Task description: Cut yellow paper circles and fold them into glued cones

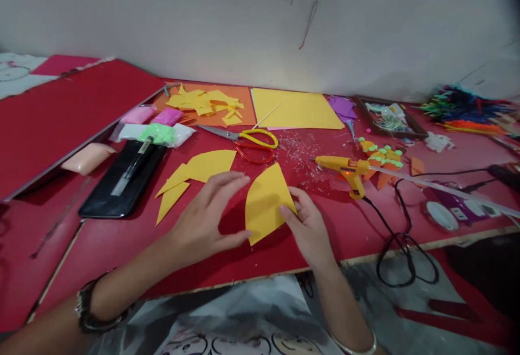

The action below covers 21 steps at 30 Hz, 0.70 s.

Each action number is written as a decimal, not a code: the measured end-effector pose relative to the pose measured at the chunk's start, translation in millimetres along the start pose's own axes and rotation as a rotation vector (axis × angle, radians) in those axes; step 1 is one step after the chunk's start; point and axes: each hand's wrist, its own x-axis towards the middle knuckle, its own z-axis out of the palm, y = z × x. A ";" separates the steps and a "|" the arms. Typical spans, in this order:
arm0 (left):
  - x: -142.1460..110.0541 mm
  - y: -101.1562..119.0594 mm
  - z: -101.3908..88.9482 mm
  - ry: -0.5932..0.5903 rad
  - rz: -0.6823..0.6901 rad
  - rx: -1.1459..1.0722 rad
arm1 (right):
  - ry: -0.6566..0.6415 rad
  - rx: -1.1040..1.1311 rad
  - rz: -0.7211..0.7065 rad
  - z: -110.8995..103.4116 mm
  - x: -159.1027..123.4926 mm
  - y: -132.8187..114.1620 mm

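Observation:
A yellow paper piece, fan-shaped with one curved edge, is raised a little over the red table. My right hand pinches its right side between thumb and fingers. Beside the curved edge, my left hand has thumb and fingers spread apart, the thumb tip close to the lower corner; contact is unclear. More cut yellow paper pieces lie beyond the left hand. Scissors with one yellow and one red handle rest beyond the held piece. A yellow glue gun lies to the right, its small light glowing orange.
A black tray-like object with a marker on it lies at left, near packets of coloured clay. Yellow sheets and paper scraps line the back. The glue gun's black cable loops over the table's front edge.

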 end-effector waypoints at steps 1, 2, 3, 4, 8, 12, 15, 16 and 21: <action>-1.0 1.1 0.9 -0.029 0.084 0.058 | 0.000 0.048 0.029 1.8 0.9 0.0; -2.1 1.8 2.3 -0.060 0.172 0.111 | -0.001 0.075 0.048 3.7 1.5 0.0; -3.0 2.1 3.9 -0.089 0.243 0.162 | -0.004 0.086 0.061 5.7 1.8 0.1; -3.7 2.2 5.3 -0.107 0.286 0.214 | -0.012 0.091 0.066 7.6 2.0 0.3; -3.5 -0.6 6.2 -0.060 0.368 0.365 | -0.065 0.089 0.052 12.0 0.8 0.9; -1.4 -7.8 4.7 -0.031 0.394 0.354 | -0.118 -0.106 -0.068 2.4 -3.7 1.5; -3.4 -15.9 9.8 -0.086 0.344 0.256 | -0.259 -0.536 -0.217 -13.1 -7.9 3.0; -4.9 -18.4 12.4 -0.105 0.327 0.218 | -0.294 -0.668 -0.258 -17.9 -8.9 4.2; -11.3 -22.1 22.5 -0.168 0.228 0.113 | -0.216 -0.882 -0.376 -28.0 -8.0 13.4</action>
